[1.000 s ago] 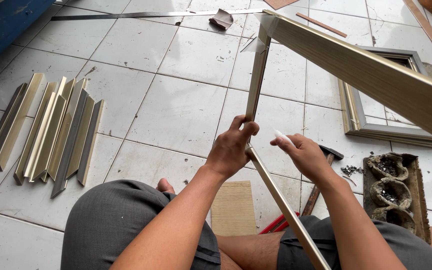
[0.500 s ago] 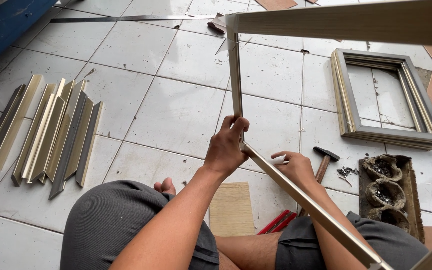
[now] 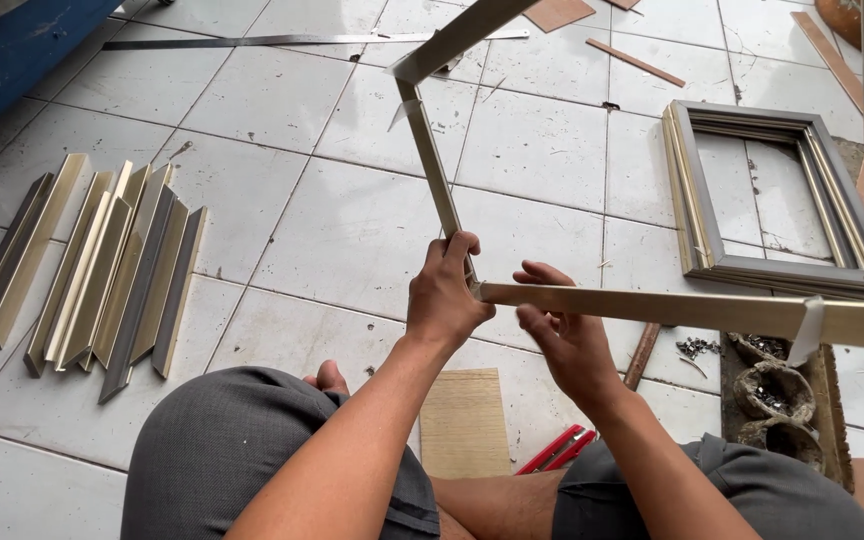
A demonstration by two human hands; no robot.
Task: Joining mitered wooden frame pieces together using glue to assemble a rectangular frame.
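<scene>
We hold the frame corner: left hand fingers wrapped around it, right hand pinching beside.

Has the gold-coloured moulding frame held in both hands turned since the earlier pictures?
Yes. The gold-coloured moulding frame has rotated: against the finished grey frame on the floor, its long bar now lies across that frame's lower edge, gripped by the left hand and right hand.

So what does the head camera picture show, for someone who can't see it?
A seated person's left hand and right hand pinch one corner of a gold picture frame above a white tiled floor. Cut moulding pieces lie left, stacked finished frames right.
</scene>
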